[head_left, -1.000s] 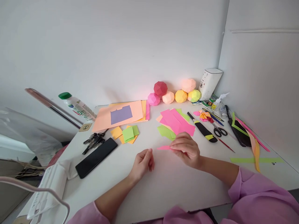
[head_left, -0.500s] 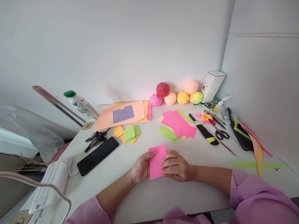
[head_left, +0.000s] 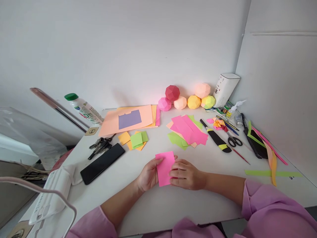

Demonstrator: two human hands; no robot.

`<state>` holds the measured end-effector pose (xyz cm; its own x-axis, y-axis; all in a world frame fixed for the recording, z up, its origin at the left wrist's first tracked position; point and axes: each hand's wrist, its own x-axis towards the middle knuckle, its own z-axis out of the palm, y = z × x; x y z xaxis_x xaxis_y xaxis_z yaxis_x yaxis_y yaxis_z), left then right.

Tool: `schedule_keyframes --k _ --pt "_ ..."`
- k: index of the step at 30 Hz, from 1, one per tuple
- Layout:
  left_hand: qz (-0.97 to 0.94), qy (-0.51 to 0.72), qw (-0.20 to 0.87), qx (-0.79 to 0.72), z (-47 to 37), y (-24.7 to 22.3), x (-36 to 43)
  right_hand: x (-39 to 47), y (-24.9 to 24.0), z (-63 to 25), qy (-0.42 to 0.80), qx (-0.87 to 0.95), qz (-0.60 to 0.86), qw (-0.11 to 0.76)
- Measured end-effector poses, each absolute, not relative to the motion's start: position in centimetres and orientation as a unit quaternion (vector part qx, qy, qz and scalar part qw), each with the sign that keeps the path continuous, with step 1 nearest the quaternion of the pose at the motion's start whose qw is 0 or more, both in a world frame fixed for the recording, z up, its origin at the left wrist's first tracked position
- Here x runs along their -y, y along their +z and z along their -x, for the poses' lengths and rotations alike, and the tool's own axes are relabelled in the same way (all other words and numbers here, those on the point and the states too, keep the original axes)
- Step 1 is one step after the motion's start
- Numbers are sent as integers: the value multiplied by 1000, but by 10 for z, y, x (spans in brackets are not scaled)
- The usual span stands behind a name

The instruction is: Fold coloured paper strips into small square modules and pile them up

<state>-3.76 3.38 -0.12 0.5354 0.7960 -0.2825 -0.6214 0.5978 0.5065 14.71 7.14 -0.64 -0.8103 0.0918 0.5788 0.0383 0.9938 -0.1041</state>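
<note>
A pink sheet of paper (head_left: 164,169) is held just above the table, close to the front edge. My left hand (head_left: 149,173) grips it along its left side, thumb on top and the other fingers behind it. On the right edge, my right hand (head_left: 186,174) is closed over the paper, with its fingers lying across the front. Beyond my hands is a pile of pink, peach and green paper pieces (head_left: 189,130). To the left of that lie small green and orange paper squares (head_left: 136,139).
Folded paper balls (head_left: 172,93) stand against the wall beside a white box (head_left: 226,90). At right are a utility knife (head_left: 219,140), scissors (head_left: 234,141) and paper strips (head_left: 273,165). A black phone (head_left: 102,163), keys (head_left: 101,145) and a power strip (head_left: 51,195) lie at left.
Both hands still hold the pink paper, which has shifted slightly up and left in view. A fingertip now shows behind its upper right edge. The whole view has moved a little.
</note>
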Motion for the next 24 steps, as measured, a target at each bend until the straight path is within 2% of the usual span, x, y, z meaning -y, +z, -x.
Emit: schedule_keyframes --k 3,7,11,15,20,24 --pt "-193 421 844 -271 37 1 -34 -72 -8 -147 50 948 28 314" --pt "-230 438 812 -310 37 -3 -32 -69 -9 -144 137 920 49 363" --pt "-252 436 786 -359 36 -8 -30 -69 -5 -141 223 874 151 404" --pt "-278 399 815 -314 35 -7 -28 -73 -3 -141 250 827 262 430" --pt "-271 382 835 -289 34 -7 -28 -74 -4 -141 377 788 270 405" --pt "-259 376 841 -292 34 -5 -27 -74 -2 -141 410 777 263 398"
